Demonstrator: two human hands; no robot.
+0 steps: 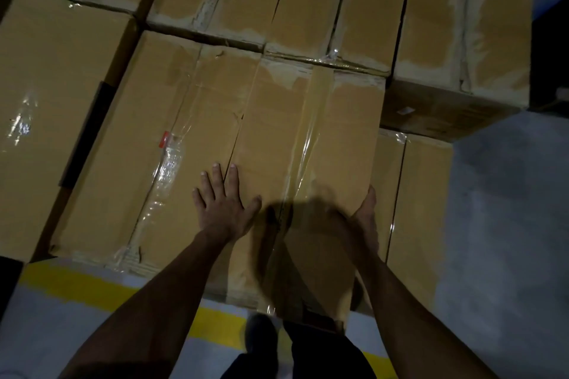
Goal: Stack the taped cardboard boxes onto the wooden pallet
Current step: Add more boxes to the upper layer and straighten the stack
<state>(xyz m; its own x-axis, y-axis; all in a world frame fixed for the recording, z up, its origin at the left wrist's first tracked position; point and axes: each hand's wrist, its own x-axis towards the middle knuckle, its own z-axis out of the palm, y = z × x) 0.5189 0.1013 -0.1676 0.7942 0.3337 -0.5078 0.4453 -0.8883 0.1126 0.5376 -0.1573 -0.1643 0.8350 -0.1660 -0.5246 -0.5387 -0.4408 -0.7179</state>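
Pressing left hand [222,209] flat on glossy-taped cardboard box [234,120]; right hand [366,218] against edge.

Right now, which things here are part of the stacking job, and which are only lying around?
Part of the job:
front box
left hand
right hand
neighbouring stacked boxes

Only there:
yellow floor line
grey floor

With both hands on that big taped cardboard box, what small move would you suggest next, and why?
Probably nudge the large taped brown cardboard box leftward. The left hand lies flat on its top, the right hand rests against its right edge, and a dark gap separates it from the neighbouring brown box.
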